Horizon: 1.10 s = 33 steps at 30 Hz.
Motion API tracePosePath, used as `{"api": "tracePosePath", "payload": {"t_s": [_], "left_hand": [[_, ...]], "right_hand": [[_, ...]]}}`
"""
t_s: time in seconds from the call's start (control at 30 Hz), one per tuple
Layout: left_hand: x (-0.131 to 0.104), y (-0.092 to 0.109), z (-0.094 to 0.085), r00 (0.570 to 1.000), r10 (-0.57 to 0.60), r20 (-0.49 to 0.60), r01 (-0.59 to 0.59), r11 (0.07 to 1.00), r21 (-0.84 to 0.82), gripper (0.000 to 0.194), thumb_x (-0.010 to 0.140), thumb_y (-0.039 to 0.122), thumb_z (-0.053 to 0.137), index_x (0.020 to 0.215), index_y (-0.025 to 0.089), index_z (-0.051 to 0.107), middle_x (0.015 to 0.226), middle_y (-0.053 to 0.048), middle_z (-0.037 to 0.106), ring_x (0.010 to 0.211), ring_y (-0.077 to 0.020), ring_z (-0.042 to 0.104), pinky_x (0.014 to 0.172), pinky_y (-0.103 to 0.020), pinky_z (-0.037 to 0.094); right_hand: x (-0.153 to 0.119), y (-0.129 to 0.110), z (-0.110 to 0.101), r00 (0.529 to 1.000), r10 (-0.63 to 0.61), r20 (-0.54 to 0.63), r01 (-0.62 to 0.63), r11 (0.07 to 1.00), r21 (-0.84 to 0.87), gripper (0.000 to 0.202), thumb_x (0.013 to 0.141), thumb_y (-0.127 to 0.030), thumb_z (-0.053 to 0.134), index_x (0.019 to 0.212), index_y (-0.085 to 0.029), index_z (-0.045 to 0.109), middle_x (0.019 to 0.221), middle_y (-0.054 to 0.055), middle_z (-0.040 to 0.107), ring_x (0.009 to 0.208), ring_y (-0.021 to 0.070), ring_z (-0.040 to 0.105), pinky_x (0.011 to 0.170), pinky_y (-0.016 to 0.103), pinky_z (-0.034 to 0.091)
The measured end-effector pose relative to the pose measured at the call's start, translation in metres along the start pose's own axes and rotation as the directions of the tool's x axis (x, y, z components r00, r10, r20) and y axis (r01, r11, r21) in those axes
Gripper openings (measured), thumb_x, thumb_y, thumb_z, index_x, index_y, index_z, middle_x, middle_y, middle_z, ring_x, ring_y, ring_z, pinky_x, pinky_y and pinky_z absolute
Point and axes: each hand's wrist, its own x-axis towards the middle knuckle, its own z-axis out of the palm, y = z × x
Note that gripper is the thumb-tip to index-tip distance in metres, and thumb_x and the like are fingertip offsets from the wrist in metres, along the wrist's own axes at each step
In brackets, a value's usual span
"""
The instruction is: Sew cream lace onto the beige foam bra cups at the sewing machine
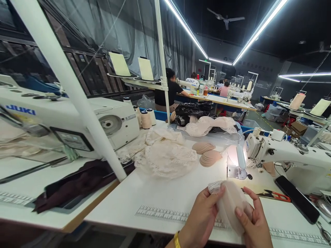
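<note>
Between my hands, above the front of the white sewing table (124,203), is a pale beige bra cup (230,203) with a strip of white lace at its upper left. My left hand (203,213) pinches it near the lace, thumb on top. On the other side my right hand (254,220) grips its right edge with the thumb, and the index finger is raised. A sewing machine (281,151) with a lit lamp stands just beyond. Two stacks of beige pads (209,156) lie left of its needle area.
A heap of cream lace fabric (168,155) covers the table's middle back. Thread snips (278,195) and a black phone (297,199) lie at right. Left, a white pole (77,89) rises beside another sewing machine (111,120) and dark cloth (77,182). A person (169,89) sits beyond.
</note>
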Motion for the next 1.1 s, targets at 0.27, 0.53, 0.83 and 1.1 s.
{"api": "tracePosePath", "payload": {"t_s": [0.27, 0.53, 0.83, 1.1], "left_hand": [[-0.002, 0.003, 0.004, 0.997, 0.006, 0.079, -0.006, 1.0, 0.007, 0.037, 0.084, 0.042, 0.083, 0.106, 0.013, 0.08, 0.101, -0.013, 0.078, 0.101, -0.0285, 0.07, 0.095, -0.038, 0.054], [0.005, -0.003, 0.009, 0.999, -0.051, 0.019, 0.05, 0.998, 0.041, 0.044, 0.075, 0.046, 0.089, 0.1, 0.012, 0.08, 0.099, -0.013, 0.077, 0.099, -0.0284, 0.069, 0.092, -0.036, 0.053], [0.022, 0.046, 0.007, 0.848, -0.254, 0.465, -0.011, 0.869, 0.495, 0.027, 0.082, 0.041, 0.08, 0.098, 0.019, 0.077, 0.09, -0.004, 0.074, 0.097, -0.027, 0.069, 0.09, -0.035, 0.052], [0.085, 0.049, 0.007, 0.502, -0.536, 0.678, -0.831, -0.083, 0.55, 0.03, 0.072, -0.005, 0.063, 0.08, 0.021, 0.074, 0.116, -0.003, 0.073, 0.102, -0.0221, 0.067, 0.111, -0.046, 0.035]], "right_hand": [[0.001, 0.0, -0.004, 1.0, -0.007, -0.019, 0.007, 1.0, 0.012, 0.092, 0.069, -0.05, 0.093, 0.142, -0.027, 0.042, 0.096, 0.006, 0.077, 0.078, 0.024, 0.073, 0.072, 0.035, 0.058], [0.004, 0.003, -0.007, 0.999, -0.038, 0.0, 0.038, 0.996, -0.08, 0.09, 0.072, -0.052, 0.091, 0.143, -0.028, 0.041, 0.1, 0.005, 0.076, 0.088, 0.024, 0.072, 0.08, 0.034, 0.057], [0.032, -0.027, -0.048, 0.89, -0.192, 0.413, 0.4, 0.765, -0.505, 0.055, 0.093, -0.033, 0.07, 0.143, -0.027, 0.048, 0.093, 0.004, 0.072, 0.083, 0.0215, 0.07, 0.076, 0.032, 0.055], [0.124, -0.049, -0.055, 0.365, -0.219, 0.905, 0.895, -0.185, -0.406, 0.027, 0.099, -0.004, 0.049, 0.086, -0.022, 0.064, 0.091, 0.003, 0.073, 0.092, 0.0192, 0.061, 0.077, 0.03, 0.045]]}}
